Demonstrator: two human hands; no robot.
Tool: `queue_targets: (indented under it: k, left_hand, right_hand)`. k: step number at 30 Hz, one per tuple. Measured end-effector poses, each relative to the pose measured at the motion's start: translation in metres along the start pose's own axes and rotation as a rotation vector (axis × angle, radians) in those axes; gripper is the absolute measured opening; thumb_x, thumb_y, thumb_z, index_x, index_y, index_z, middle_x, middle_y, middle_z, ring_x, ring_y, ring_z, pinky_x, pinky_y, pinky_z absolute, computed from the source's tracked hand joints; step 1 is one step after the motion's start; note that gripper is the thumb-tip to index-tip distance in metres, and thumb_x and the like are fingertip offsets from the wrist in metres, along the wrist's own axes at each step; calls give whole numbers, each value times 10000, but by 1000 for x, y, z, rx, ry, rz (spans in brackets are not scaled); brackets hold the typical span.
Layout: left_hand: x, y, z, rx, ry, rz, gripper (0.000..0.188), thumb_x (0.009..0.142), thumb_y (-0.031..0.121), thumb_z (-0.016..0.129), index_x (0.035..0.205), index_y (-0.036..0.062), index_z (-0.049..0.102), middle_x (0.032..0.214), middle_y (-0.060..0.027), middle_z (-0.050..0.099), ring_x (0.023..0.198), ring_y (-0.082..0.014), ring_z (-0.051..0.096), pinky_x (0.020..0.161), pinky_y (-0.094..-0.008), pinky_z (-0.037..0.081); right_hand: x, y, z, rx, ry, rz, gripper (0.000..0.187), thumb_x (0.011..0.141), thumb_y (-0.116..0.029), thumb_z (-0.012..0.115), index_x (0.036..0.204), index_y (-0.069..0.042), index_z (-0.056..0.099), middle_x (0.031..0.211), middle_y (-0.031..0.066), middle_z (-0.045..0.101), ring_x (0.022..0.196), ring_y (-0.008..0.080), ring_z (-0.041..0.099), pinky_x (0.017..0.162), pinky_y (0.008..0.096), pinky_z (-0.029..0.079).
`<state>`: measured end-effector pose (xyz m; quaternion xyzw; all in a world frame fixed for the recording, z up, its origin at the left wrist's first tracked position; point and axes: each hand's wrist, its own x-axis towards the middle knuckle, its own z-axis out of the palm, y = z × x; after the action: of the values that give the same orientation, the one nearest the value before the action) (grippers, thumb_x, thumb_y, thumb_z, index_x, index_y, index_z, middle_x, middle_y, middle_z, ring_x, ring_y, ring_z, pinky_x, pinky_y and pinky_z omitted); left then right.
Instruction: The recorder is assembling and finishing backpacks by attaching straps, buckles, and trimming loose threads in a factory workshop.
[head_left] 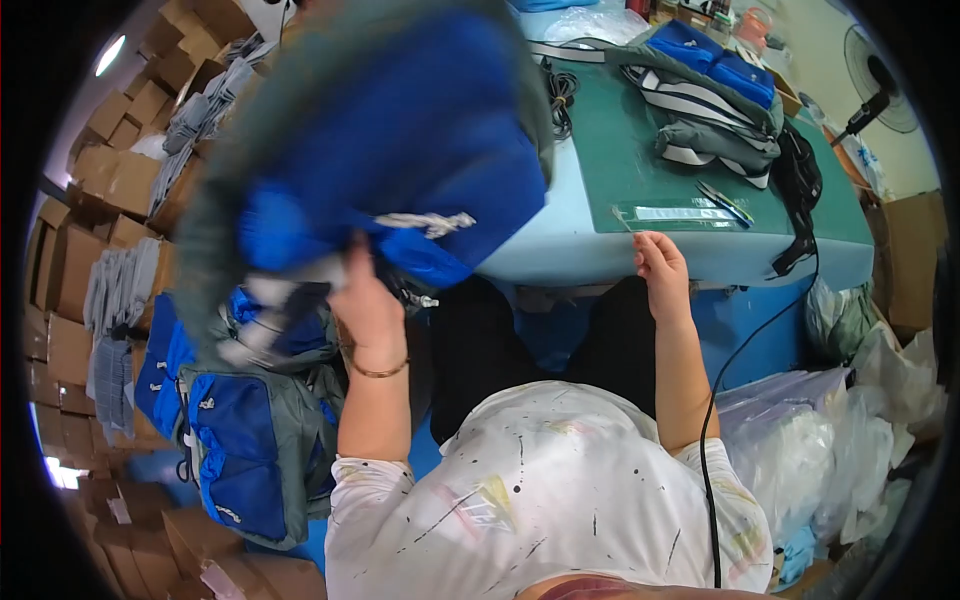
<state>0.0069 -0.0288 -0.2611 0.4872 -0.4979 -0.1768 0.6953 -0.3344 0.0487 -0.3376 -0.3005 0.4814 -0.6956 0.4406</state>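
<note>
A blue and grey backpack (430,130), smeared by motion, hangs up at the left over the table's near left edge. My left hand (370,315) is closed on its lower side, near a pale cord pull (430,224); the fingertips are partly hidden by the fabric. At the table's front edge my right hand (662,265) is pinched together, and a small thin pale thing sticks out from its fingertips. Just beyond that hand, thread snips (725,204) lie beside a clear ruler-like strip (680,213) on the green mat (620,160).
Another blue and grey bag (715,100) lies on the table's far right, near a black strap (800,180). Several finished-looking backpacks (250,450) are piled at my left. Cardboard boxes (75,280) line the left side. Plastic bags (800,450) fill the right, under a black cable (740,355).
</note>
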Motion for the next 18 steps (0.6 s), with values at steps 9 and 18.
queue_targets:
  k: [9, 18]
  left_hand:
    - [-16, -6, -4, -869, -60, -869, 338, 937, 303, 510, 1179, 75, 568, 1193, -69, 602, 1095, -230, 553, 992, -398, 409]
    - [-66, -66, -7, -812, -132, -1118, 522, 913, 394, 575, 1311, 73, 470, 1340, -87, 494, 1202, -265, 471, 1052, -435, 351]
  right_hand:
    - [-20, 34, 1, -103, -66, 137, 149, 893, -236, 644, 932, -92, 655, 838, -46, 617, 685, 35, 517, 598, 183, 386]
    - [-27, 135, -38, -465, -255, 257, 181, 882, -171, 630, 989, -25, 644, 859, 29, 647, 768, 122, 592, 706, 265, 485]
